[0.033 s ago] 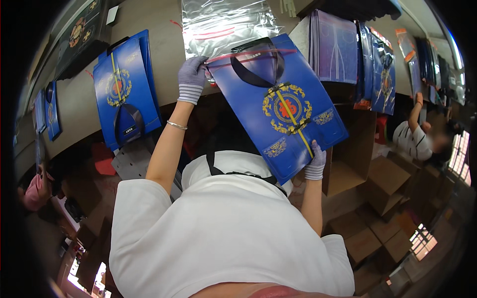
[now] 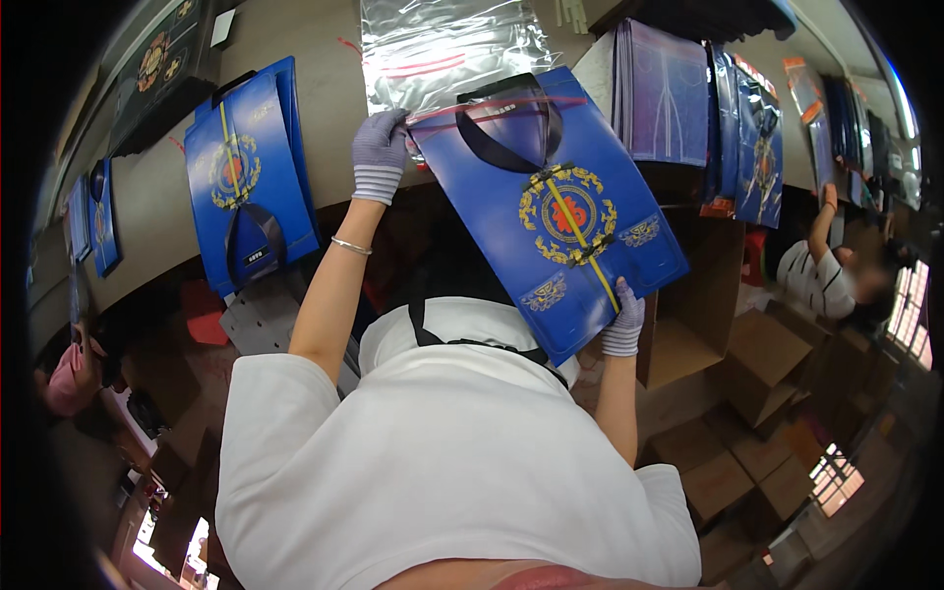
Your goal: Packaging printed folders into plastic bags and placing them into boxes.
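I have a blue gift bag (image 2: 549, 224) tilted in front of me, at the near edge of the grey table (image 2: 315, 74), its far end leaning left. A gold and red round emblem (image 2: 570, 214) sits on its face, a dark ribbon handle (image 2: 476, 144) loops over its far part, and a thin red strip (image 2: 565, 100) crosses it there. My gloved left hand (image 2: 381, 152) has its fingers clamped on the far left corner. My gloved right hand (image 2: 626, 320) grips the near right edge, thumb lying on the face. Just beyond the bag lie clear plastic sleeves (image 2: 452, 49). To my left rests a second blue bag (image 2: 211, 157), its handle toward me; farther left is a black box (image 2: 152, 74). To the right stand a purple-blue stack (image 2: 664, 98) and wrapped blue bags (image 2: 757, 162), with an open cardboard box (image 2: 688, 339) nearer me. A co-worker (image 2: 811, 275) is well off right.
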{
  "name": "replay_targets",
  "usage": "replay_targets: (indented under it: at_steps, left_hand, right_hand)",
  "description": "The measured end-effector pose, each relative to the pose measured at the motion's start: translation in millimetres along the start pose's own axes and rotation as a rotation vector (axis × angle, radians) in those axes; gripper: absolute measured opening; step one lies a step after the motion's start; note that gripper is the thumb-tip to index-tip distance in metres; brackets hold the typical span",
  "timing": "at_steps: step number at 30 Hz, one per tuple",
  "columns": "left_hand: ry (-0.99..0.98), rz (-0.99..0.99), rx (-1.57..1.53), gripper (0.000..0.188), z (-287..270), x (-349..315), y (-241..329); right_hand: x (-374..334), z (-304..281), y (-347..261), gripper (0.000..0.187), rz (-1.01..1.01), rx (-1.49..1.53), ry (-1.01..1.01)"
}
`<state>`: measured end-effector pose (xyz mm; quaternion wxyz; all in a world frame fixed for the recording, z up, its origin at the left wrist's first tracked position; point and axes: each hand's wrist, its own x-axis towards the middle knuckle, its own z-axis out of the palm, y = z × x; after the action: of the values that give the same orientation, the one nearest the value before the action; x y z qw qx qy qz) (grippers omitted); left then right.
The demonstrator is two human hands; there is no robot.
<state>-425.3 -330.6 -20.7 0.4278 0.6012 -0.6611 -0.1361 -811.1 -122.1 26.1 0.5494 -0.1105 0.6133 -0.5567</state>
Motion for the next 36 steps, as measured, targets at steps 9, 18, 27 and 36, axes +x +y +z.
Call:
replay_targets:
  at_steps: [9, 18, 27, 36]
  left_hand:
    - [-0.164, 0.258, -0.059, 0.010, 5.4, -9.4, 52.5]
    - [-0.268, -0.943, -0.305, 0.031, 90.7, -4.6, -92.0]
    - [-0.311, -1.030, -0.299, 0.031, 87.3, 45.1, -36.7]
    - [-0.225, -0.853, -0.330, 0.021, 61.1, -5.1, -37.8]
  right_hand:
    - [6.3, 18.9, 13.2, 0.024, -0.037, -0.033, 0.114]
    - [81.2, 15.9, 49.7, 0.035, 0.763, -0.559, -0.422]
    - [315.3, 163.9, -50.0, 0.026, -0.515, -0.929, -0.256]
    - [280.8, 165.7, -31.7, 0.025, -0.480, -0.907, -0.294]
